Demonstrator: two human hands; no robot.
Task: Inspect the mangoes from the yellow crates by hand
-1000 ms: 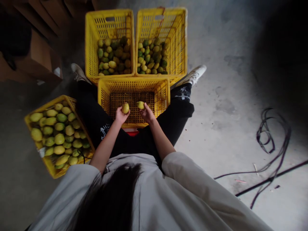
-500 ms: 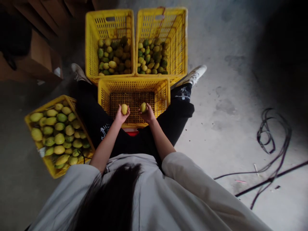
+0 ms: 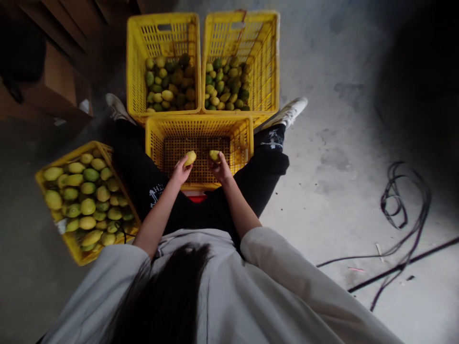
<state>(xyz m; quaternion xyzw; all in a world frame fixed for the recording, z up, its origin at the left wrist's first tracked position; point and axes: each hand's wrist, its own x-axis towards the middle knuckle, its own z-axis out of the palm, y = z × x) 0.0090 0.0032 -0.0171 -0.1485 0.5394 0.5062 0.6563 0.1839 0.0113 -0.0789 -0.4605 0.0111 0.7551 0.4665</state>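
My left hand is closed around a yellow lemon, its thumb lying along the fruit. In my right hand is a second, slightly greener lemon, pinched between thumb and fingers. Both hands are apart, over the near part of a yellow plastic crate between my legs. This crate's slatted bottom shows bare. Left of my leg, a tilted yellow crate is filled with yellow and green lemons.
Beyond the middle crate stand a left yellow crate and a right yellow crate, each with lemons inside. Cardboard boxes are at the upper left. Black cables lie on the concrete floor at right.
Both lemons have been turned in my fingers. The one in my left hand has shifted slightly away from me and to the right; the right-hand one now lies more sideways.
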